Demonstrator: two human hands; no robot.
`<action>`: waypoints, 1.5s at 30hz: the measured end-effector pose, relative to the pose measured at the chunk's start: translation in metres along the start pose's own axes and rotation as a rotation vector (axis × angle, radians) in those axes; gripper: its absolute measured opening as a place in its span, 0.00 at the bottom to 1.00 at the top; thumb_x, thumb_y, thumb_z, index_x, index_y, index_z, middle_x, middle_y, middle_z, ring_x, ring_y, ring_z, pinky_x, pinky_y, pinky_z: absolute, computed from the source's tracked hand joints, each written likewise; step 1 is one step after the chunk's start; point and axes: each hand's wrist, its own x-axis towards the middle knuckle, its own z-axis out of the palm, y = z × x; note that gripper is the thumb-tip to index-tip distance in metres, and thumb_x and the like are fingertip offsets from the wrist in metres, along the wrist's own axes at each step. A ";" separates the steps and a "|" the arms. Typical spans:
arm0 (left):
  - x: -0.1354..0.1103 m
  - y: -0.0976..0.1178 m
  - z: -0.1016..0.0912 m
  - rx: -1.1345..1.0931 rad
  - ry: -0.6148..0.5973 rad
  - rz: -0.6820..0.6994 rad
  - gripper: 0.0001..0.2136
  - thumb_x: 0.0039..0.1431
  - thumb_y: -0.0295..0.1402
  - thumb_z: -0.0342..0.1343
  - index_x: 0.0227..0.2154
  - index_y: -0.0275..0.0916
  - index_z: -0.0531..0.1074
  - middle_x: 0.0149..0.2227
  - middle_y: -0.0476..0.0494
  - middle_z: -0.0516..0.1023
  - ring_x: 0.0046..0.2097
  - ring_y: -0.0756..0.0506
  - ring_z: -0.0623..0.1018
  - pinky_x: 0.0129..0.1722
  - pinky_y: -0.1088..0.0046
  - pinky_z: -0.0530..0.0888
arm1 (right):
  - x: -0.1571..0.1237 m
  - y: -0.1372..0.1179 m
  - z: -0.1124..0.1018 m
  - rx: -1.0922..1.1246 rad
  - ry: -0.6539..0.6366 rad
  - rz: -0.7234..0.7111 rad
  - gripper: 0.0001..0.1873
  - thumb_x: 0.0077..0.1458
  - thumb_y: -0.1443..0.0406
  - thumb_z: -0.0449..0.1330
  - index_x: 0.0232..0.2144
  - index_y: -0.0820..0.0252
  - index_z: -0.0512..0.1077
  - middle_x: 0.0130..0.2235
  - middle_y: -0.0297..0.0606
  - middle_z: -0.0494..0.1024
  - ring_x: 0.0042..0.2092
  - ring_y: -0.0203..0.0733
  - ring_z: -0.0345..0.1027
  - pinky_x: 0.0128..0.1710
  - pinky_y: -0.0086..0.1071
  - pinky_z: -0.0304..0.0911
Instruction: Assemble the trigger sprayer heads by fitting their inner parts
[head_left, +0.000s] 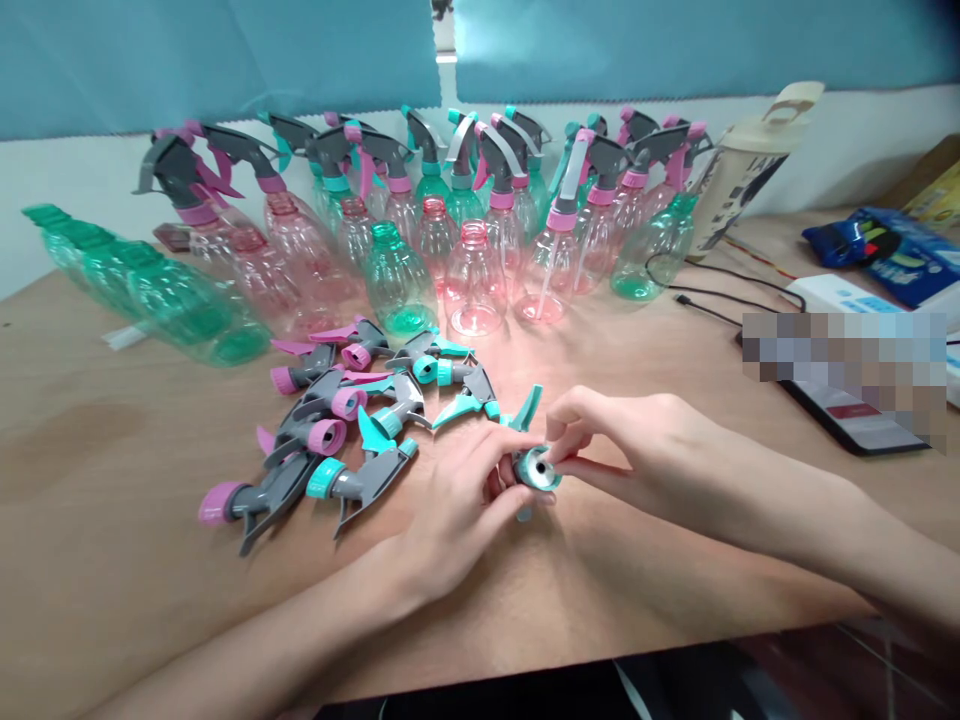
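Turquoise-collared spray head (538, 468): near centre, right of loose spray heads (328, 436) | left hand (469, 485): gripping it | right hand (626, 432): fingertips bunched at its collar (553, 482), hold unclear | risk: head twisting, should left grip slacken under right-hand pressure

Honestly, the left hand (472, 480) covers most of that spray head (538, 466), and I can't tell what, if anything, the right hand (637, 435) is pinching beside it. Back-row bottles (433, 184) are half hidden behind the front bottles (474, 292), so good luck counting them. Top end of the phone (874, 412) is just blurry blocks. Yellow packet (939, 208) gets cut off at the right edge, and both forearms (802, 505) run out of view too.
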 end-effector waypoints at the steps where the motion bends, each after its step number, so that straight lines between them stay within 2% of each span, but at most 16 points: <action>1: 0.000 0.000 0.000 -0.005 0.007 -0.007 0.11 0.57 0.24 0.56 0.43 0.40 0.69 0.31 0.51 0.67 0.33 0.49 0.67 0.30 0.75 0.65 | 0.000 0.000 0.001 -0.012 0.007 -0.002 0.04 0.59 0.70 0.56 0.35 0.57 0.63 0.34 0.31 0.76 0.32 0.33 0.71 0.28 0.24 0.61; 5: 0.001 -0.001 0.001 -0.011 0.037 -0.012 0.09 0.57 0.25 0.56 0.41 0.40 0.69 0.29 0.52 0.67 0.32 0.50 0.67 0.31 0.75 0.64 | -0.002 -0.002 0.010 -0.080 0.046 -0.040 0.05 0.59 0.71 0.55 0.34 0.58 0.63 0.32 0.31 0.74 0.31 0.33 0.69 0.28 0.25 0.59; 9: 0.002 -0.003 0.001 0.027 0.064 0.048 0.08 0.56 0.22 0.55 0.38 0.38 0.68 0.30 0.52 0.67 0.32 0.49 0.67 0.32 0.74 0.64 | 0.002 -0.004 0.021 -0.060 0.107 -0.089 0.04 0.58 0.71 0.56 0.34 0.59 0.64 0.32 0.31 0.73 0.30 0.32 0.68 0.29 0.25 0.59; 13: 0.002 -0.004 0.001 0.044 0.053 0.050 0.07 0.56 0.22 0.54 0.36 0.38 0.68 0.31 0.51 0.68 0.33 0.49 0.68 0.32 0.74 0.65 | 0.007 -0.005 0.021 -0.092 0.172 -0.099 0.04 0.57 0.72 0.56 0.34 0.61 0.65 0.30 0.33 0.73 0.31 0.34 0.67 0.30 0.26 0.59; 17: 0.001 -0.004 0.000 0.085 0.005 0.073 0.04 0.59 0.26 0.54 0.37 0.38 0.68 0.33 0.49 0.70 0.34 0.48 0.69 0.31 0.75 0.66 | 0.006 -0.006 0.009 -0.177 0.103 -0.092 0.05 0.55 0.73 0.56 0.34 0.60 0.66 0.31 0.35 0.73 0.34 0.38 0.67 0.30 0.28 0.59; 20: 0.000 -0.006 0.001 0.088 -0.001 0.097 0.09 0.61 0.28 0.54 0.43 0.40 0.68 0.39 0.47 0.71 0.33 0.50 0.69 0.30 0.75 0.67 | 0.004 -0.006 0.000 -0.183 0.030 -0.051 0.08 0.54 0.73 0.58 0.37 0.60 0.65 0.32 0.34 0.74 0.33 0.38 0.68 0.30 0.28 0.60; 23: 0.000 -0.007 0.001 0.099 -0.012 0.121 0.13 0.60 0.25 0.53 0.47 0.40 0.67 0.43 0.46 0.71 0.31 0.52 0.69 0.30 0.76 0.67 | 0.003 -0.007 -0.003 -0.197 -0.009 -0.047 0.12 0.54 0.73 0.56 0.41 0.59 0.65 0.34 0.35 0.75 0.34 0.39 0.70 0.31 0.29 0.61; 29: 0.001 -0.005 0.000 0.183 -0.014 0.165 0.07 0.59 0.23 0.53 0.39 0.38 0.70 0.38 0.46 0.72 0.38 0.47 0.70 0.36 0.73 0.68 | 0.001 -0.007 0.003 -0.192 -0.059 -0.083 0.15 0.54 0.74 0.52 0.43 0.58 0.67 0.37 0.38 0.76 0.35 0.40 0.70 0.31 0.31 0.61; 34: -0.001 -0.005 -0.001 0.147 -0.019 0.146 0.07 0.58 0.23 0.54 0.39 0.38 0.71 0.35 0.48 0.70 0.38 0.47 0.70 0.36 0.73 0.68 | 0.005 -0.009 0.005 -0.253 -0.065 -0.170 0.15 0.55 0.75 0.52 0.44 0.61 0.67 0.38 0.40 0.76 0.37 0.41 0.68 0.37 0.34 0.59; 38: -0.001 -0.009 -0.002 0.124 -0.018 0.112 0.13 0.58 0.23 0.55 0.46 0.41 0.69 0.37 0.48 0.70 0.39 0.47 0.70 0.37 0.72 0.68 | 0.009 -0.006 0.012 -0.323 0.028 -0.180 0.14 0.55 0.72 0.55 0.45 0.61 0.67 0.34 0.38 0.76 0.35 0.40 0.67 0.37 0.33 0.55; 40: 0.000 -0.010 -0.003 0.122 -0.005 0.104 0.13 0.59 0.25 0.55 0.46 0.41 0.69 0.39 0.47 0.71 0.39 0.47 0.70 0.38 0.72 0.68 | 0.007 -0.002 0.021 -0.326 0.131 -0.164 0.14 0.54 0.71 0.56 0.44 0.61 0.68 0.32 0.37 0.76 0.35 0.41 0.68 0.37 0.34 0.55; 42: 0.001 -0.010 -0.004 0.132 0.006 0.110 0.13 0.60 0.26 0.54 0.47 0.42 0.69 0.40 0.47 0.72 0.39 0.47 0.70 0.38 0.71 0.68 | 0.002 0.001 0.031 -0.286 0.287 -0.151 0.12 0.54 0.69 0.56 0.43 0.62 0.68 0.32 0.38 0.77 0.34 0.42 0.69 0.36 0.35 0.57; 45: 0.003 -0.005 -0.003 0.138 -0.006 0.147 0.12 0.59 0.27 0.55 0.46 0.42 0.70 0.41 0.46 0.73 0.40 0.47 0.71 0.39 0.71 0.68 | -0.008 -0.001 0.038 -0.106 0.442 -0.069 0.12 0.54 0.69 0.57 0.43 0.62 0.66 0.33 0.38 0.77 0.34 0.40 0.70 0.35 0.34 0.61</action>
